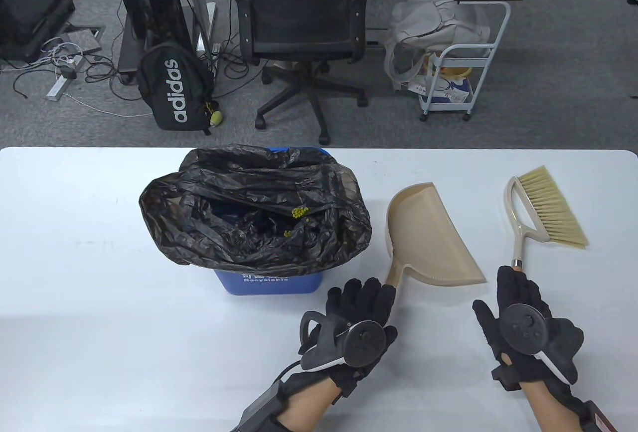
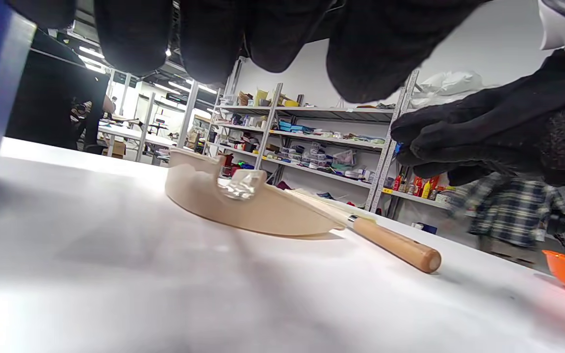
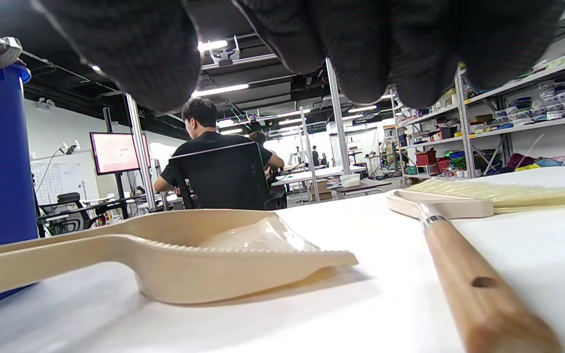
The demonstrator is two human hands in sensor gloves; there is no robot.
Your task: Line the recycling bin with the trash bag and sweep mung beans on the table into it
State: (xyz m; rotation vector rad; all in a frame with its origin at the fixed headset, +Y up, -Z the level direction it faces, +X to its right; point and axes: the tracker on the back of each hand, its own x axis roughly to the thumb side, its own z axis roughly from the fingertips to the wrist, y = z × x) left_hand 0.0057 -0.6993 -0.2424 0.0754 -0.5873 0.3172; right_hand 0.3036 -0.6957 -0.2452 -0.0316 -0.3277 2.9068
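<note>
Even, bright light falls from overhead; ceiling strip lights (image 3: 218, 90) show in the right wrist view. The white desk (image 1: 99, 252) glares, nearly washed out at its near edge in the left wrist view. Shadows under the dustpan (image 3: 243, 274) are soft. Both wrist views bend at the edges, with gloved fingers (image 3: 130, 54) blurred close up.

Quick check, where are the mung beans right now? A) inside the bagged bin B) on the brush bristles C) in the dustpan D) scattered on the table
A: small yellow-green mung beans sit in the folds of the black trash bag lining the blue bin, while the dustpan lies empty on the table.
</note>
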